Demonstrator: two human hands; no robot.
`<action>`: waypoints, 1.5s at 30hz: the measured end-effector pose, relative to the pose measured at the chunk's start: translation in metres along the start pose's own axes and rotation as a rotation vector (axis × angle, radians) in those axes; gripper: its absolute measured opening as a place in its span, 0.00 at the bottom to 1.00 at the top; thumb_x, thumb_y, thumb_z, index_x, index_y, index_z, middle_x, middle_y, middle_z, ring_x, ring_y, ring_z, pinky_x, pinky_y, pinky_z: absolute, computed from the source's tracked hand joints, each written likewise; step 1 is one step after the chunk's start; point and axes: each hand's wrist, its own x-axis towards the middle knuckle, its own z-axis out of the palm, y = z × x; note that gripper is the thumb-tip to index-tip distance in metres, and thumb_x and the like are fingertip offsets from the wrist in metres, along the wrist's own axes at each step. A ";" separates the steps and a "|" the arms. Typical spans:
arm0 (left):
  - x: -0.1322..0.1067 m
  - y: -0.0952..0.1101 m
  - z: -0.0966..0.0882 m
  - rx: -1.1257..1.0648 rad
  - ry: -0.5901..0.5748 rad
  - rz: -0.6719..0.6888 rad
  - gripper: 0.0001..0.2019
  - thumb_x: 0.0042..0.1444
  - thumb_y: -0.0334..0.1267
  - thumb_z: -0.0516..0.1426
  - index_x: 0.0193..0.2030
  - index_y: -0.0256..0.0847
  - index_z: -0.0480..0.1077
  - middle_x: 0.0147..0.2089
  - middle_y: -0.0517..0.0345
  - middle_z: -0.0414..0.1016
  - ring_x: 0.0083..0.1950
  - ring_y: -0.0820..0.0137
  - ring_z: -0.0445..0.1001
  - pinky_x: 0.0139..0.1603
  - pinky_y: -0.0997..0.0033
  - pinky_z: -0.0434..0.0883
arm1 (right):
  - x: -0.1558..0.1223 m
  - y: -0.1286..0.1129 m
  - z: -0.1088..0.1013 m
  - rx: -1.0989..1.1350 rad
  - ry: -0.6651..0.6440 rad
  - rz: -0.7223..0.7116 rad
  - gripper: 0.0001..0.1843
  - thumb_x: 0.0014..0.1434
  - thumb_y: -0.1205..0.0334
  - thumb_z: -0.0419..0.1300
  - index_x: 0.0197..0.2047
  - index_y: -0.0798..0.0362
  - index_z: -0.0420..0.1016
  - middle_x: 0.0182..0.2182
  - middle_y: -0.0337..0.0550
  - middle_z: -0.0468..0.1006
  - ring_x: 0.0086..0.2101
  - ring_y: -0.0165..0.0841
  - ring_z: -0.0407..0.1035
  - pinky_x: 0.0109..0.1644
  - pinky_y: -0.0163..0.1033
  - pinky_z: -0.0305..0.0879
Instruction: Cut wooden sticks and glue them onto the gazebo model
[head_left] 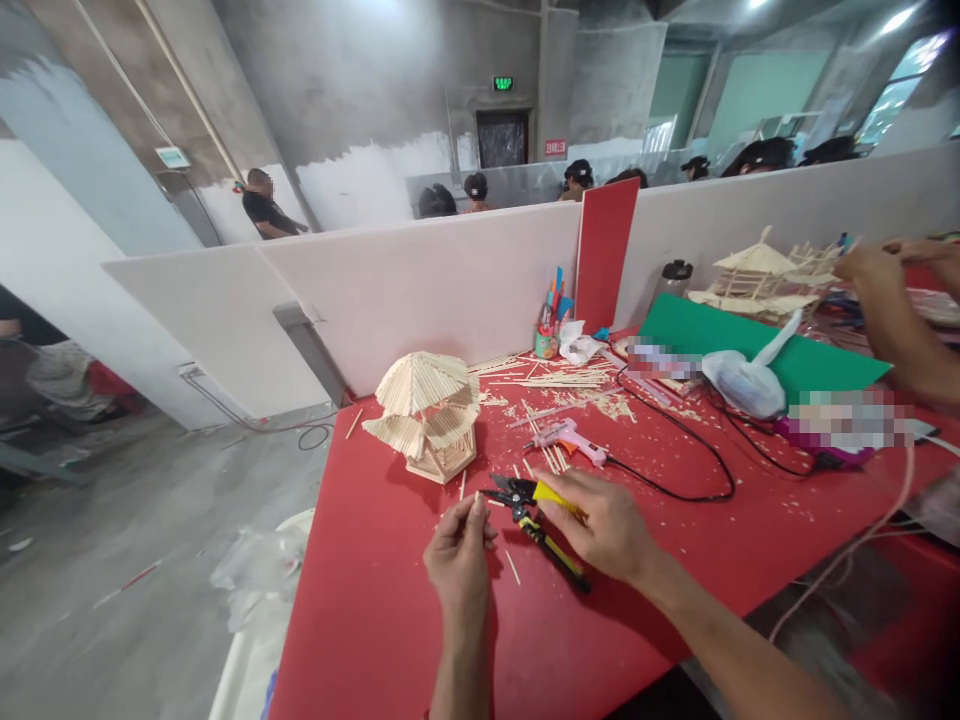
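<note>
My right hand (604,520) grips the upper handle of black-and-yellow hand cutters (551,548); their lower handle stands apart from it. The cutters' jaws point left, close to the fingertips of my left hand (459,545). That hand is closed in a pinch on what looks like a thin wooden stick, mostly hidden by the fingers. Just beyond, a small pavilion model (426,415) built of pale sticks stands upright on the red table (390,610). A pink glue gun (570,440) lies past my right hand, across some loose sticks.
Loose sticks (562,375) and chips are strewn toward the white partition (420,290). A pen cup (547,342), a green sheet (750,345) and a plastic bag (742,383) are at the back right. Black cords cross the right side. Another person's hands (874,262) work at far right.
</note>
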 end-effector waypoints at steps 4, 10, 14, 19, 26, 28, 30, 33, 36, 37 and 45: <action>0.002 -0.002 -0.005 -0.004 -0.020 0.012 0.18 0.37 0.49 0.70 0.31 0.37 0.81 0.18 0.61 0.71 0.19 0.76 0.67 0.21 0.76 0.67 | -0.003 -0.011 0.010 0.043 -0.047 -0.020 0.20 0.68 0.53 0.52 0.59 0.48 0.74 0.36 0.45 0.80 0.36 0.35 0.74 0.40 0.37 0.67; 0.003 -0.002 -0.003 0.000 -0.014 0.002 0.17 0.35 0.47 0.71 0.30 0.38 0.81 0.20 0.60 0.73 0.19 0.75 0.67 0.21 0.75 0.68 | 0.001 -0.014 0.010 0.049 -0.062 -0.035 0.20 0.68 0.53 0.53 0.59 0.47 0.74 0.33 0.43 0.78 0.33 0.34 0.73 0.36 0.37 0.63; 0.002 0.000 -0.004 0.015 -0.039 0.016 0.15 0.37 0.45 0.70 0.30 0.38 0.81 0.21 0.60 0.73 0.19 0.75 0.68 0.21 0.75 0.67 | 0.000 -0.014 0.012 0.025 -0.074 -0.028 0.20 0.68 0.53 0.53 0.59 0.46 0.73 0.32 0.42 0.77 0.33 0.35 0.72 0.36 0.37 0.62; 0.001 0.000 -0.006 0.037 -0.049 0.031 0.14 0.39 0.45 0.69 0.31 0.38 0.81 0.22 0.60 0.73 0.20 0.75 0.68 0.22 0.75 0.67 | -0.001 -0.014 0.014 0.021 -0.089 -0.018 0.20 0.68 0.53 0.53 0.59 0.46 0.74 0.33 0.42 0.78 0.34 0.35 0.72 0.37 0.37 0.62; 0.002 -0.004 -0.008 0.048 -0.046 0.051 0.15 0.40 0.46 0.69 0.31 0.38 0.81 0.23 0.59 0.74 0.20 0.74 0.68 0.22 0.74 0.68 | -0.002 -0.014 0.014 0.014 -0.078 -0.029 0.20 0.68 0.53 0.53 0.58 0.47 0.74 0.34 0.43 0.78 0.34 0.35 0.73 0.37 0.37 0.62; 0.002 -0.004 -0.008 0.055 -0.053 0.057 0.15 0.40 0.47 0.69 0.31 0.38 0.81 0.22 0.59 0.73 0.20 0.73 0.68 0.22 0.74 0.68 | -0.001 -0.014 0.014 0.013 -0.076 -0.036 0.20 0.68 0.52 0.53 0.58 0.47 0.74 0.34 0.43 0.78 0.34 0.34 0.72 0.37 0.36 0.62; 0.002 -0.004 -0.008 0.063 -0.056 0.062 0.15 0.40 0.47 0.69 0.31 0.38 0.81 0.21 0.60 0.72 0.20 0.73 0.68 0.22 0.74 0.68 | -0.001 -0.014 0.014 0.013 -0.078 -0.038 0.20 0.68 0.52 0.52 0.58 0.47 0.74 0.33 0.43 0.78 0.33 0.34 0.72 0.36 0.36 0.63; 0.002 -0.003 -0.008 0.078 -0.064 0.061 0.16 0.40 0.47 0.69 0.32 0.38 0.81 0.19 0.61 0.71 0.20 0.73 0.68 0.22 0.74 0.68 | -0.002 -0.013 0.015 0.003 -0.069 -0.038 0.20 0.68 0.52 0.52 0.58 0.47 0.74 0.33 0.42 0.78 0.33 0.34 0.72 0.36 0.36 0.63; 0.002 -0.003 -0.008 0.087 -0.065 0.066 0.14 0.41 0.46 0.69 0.32 0.38 0.81 0.20 0.61 0.71 0.20 0.73 0.68 0.23 0.74 0.68 | -0.004 -0.014 0.017 -0.009 -0.051 -0.036 0.20 0.68 0.53 0.52 0.58 0.47 0.74 0.33 0.43 0.78 0.33 0.34 0.72 0.37 0.36 0.63; 0.002 -0.003 -0.008 0.090 -0.061 0.082 0.13 0.41 0.45 0.69 0.31 0.39 0.81 0.20 0.60 0.72 0.20 0.73 0.67 0.23 0.74 0.68 | -0.004 -0.014 0.018 -0.009 -0.046 -0.037 0.20 0.68 0.53 0.52 0.58 0.47 0.74 0.33 0.43 0.78 0.33 0.34 0.72 0.37 0.36 0.62; 0.000 -0.003 -0.005 0.165 -0.058 0.277 0.07 0.48 0.41 0.65 0.31 0.41 0.80 0.21 0.62 0.70 0.20 0.74 0.67 0.24 0.75 0.67 | -0.003 -0.011 0.016 -0.111 0.082 -0.112 0.20 0.69 0.53 0.52 0.58 0.50 0.75 0.31 0.44 0.75 0.32 0.34 0.69 0.38 0.38 0.59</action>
